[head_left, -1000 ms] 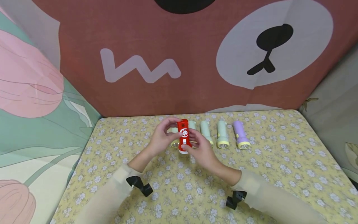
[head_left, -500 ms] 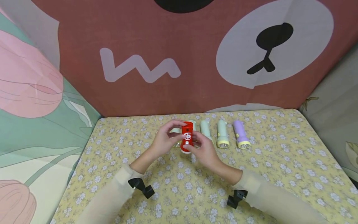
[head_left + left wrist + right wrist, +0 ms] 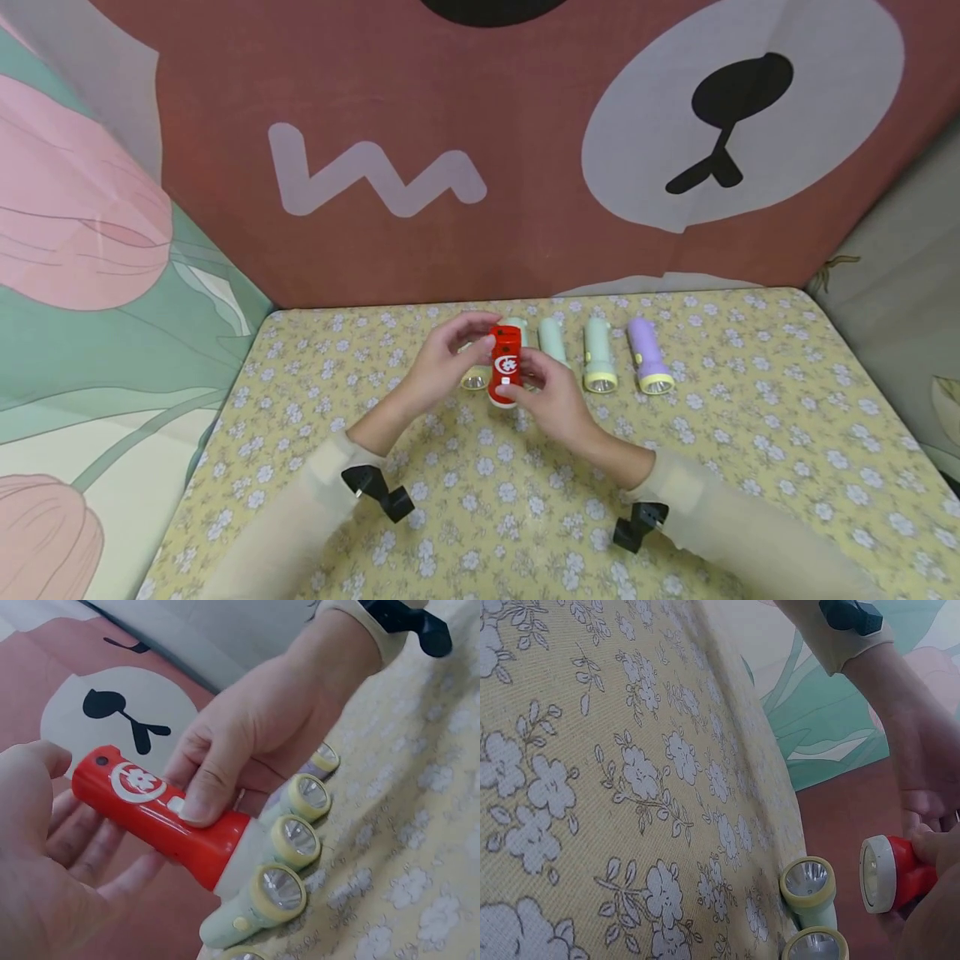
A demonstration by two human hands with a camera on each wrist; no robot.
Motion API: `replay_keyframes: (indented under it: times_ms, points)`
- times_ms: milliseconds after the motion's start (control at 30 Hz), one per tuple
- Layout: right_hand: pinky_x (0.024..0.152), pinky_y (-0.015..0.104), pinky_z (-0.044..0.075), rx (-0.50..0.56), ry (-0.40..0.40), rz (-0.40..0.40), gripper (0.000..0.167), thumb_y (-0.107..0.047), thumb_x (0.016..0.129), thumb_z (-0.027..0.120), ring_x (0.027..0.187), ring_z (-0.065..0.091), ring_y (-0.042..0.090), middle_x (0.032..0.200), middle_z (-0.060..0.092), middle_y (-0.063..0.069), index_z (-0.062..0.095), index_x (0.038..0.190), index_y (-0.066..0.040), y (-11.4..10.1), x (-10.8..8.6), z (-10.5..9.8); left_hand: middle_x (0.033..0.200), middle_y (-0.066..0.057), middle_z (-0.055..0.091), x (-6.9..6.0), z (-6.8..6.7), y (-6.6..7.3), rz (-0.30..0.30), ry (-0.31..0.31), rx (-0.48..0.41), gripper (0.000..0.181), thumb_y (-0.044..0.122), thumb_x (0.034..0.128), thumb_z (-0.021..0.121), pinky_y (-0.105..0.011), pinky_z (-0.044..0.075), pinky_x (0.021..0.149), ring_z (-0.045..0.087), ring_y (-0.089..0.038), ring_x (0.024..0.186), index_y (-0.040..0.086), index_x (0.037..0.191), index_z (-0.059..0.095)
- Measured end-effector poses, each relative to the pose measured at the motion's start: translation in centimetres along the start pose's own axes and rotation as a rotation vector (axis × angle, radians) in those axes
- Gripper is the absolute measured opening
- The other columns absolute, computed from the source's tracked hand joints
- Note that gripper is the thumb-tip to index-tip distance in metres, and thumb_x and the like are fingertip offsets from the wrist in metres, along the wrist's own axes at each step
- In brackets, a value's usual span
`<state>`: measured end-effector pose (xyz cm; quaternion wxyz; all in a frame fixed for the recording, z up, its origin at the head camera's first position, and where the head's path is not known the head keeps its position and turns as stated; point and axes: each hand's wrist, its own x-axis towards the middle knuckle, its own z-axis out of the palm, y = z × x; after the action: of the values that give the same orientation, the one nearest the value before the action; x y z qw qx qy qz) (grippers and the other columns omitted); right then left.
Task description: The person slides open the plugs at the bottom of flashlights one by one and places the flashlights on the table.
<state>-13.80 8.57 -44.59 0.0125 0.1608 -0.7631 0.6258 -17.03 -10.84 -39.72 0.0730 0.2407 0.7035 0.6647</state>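
A red flashlight with a white emblem, white switch and white lens rim is held over the table. My right hand grips it near the lens end. In the left wrist view, the right thumb lies by the switch. My left hand surrounds the tail end; in that view its fingers lie loosely extended beneath and behind the flashlight, with the thumb close to the tail. The lens end faces out in the right wrist view, where no light shows from it.
Behind the hands, several pale green flashlights with yellow rims and a purple flashlight lie in a row. Some are partly hidden by the hands. A yellow floral cloth covers the table. A brown bear-patterned curtain hangs at the back.
The red flashlight has shifted slightly right and tilted, looking shorter in the head view. My left thumb has slid from its body toward the tail. The right hand keeps its grip.
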Motion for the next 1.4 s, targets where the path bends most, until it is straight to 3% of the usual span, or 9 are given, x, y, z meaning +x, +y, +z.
replay_keyframes:
  times_ms: [200, 533, 667, 1000, 1400]
  points:
    - [0.099, 0.04, 0.055, -0.003, -0.005, -0.012, 0.044, -0.006, 0.087, 0.081, 0.112, 0.067, 0.026, 0.118, 0.071, 0.012, 0.064, 0.128, -0.002, 0.0, 0.0, -0.1, 0.128, -0.021, 0.062, 0.1, 0.2, 0.9, -0.12, 0.003, -0.07, 0.036, 0.01, 0.1055, 0.056, -0.041, 0.059, 0.091, 0.067, -0.026, 0.111, -0.009, 0.136, 0.056]
    - [0.1, 0.041, 0.054, -0.015, -0.008, -0.033, 0.044, -0.006, 0.087, 0.081, 0.111, 0.068, 0.026, 0.118, 0.071, 0.013, 0.065, 0.128, -0.001, 0.3, -0.1, 0.0, 0.123, -0.018, 0.064, -0.1, 0.7, 1.4, -0.24, 0.05, -0.112, 0.031, 0.009, 0.1047, 0.057, -0.047, 0.055, 0.098, 0.067, -0.024, 0.109, -0.008, 0.131, 0.06]
    - [0.1, 0.04, 0.055, -0.016, -0.014, -0.039, 0.043, -0.005, 0.087, 0.081, 0.11, 0.068, 0.025, 0.118, 0.072, 0.013, 0.066, 0.127, -0.001, 0.4, -0.1, 0.0, 0.12, -0.014, 0.065, 0.0, 0.9, 1.6, -0.29, 0.076, -0.139, 0.028, 0.008, 0.1038, 0.055, -0.045, 0.056, 0.098, 0.066, -0.022, 0.108, -0.006, 0.127, 0.062]
    - [0.096, 0.039, 0.056, -0.012, 0.008, -0.054, 0.044, -0.002, 0.085, 0.082, 0.108, 0.07, 0.026, 0.118, 0.072, 0.013, 0.068, 0.128, -0.001, 0.2, 0.1, 0.7, 0.114, -0.005, 0.063, 0.0, 1.3, 1.8, -0.321, 0.137, -0.165, 0.02, 0.008, 0.0996, 0.051, -0.038, 0.055, 0.091, 0.062, -0.02, 0.104, -0.001, 0.113, 0.062]
    - [0.095, 0.038, 0.057, -0.002, -0.005, -0.054, 0.042, -0.002, 0.085, 0.082, 0.108, 0.07, 0.025, 0.115, 0.074, 0.011, 0.071, 0.125, -0.002, 0.3, 0.1, 1.0, 0.106, -0.004, 0.063, -0.2, 1.2, 1.7, -0.31, 0.116, -0.167, 0.011, 0.005, 0.0985, 0.052, -0.037, 0.053, 0.088, 0.062, -0.02, 0.1, 0.004, 0.102, 0.062]
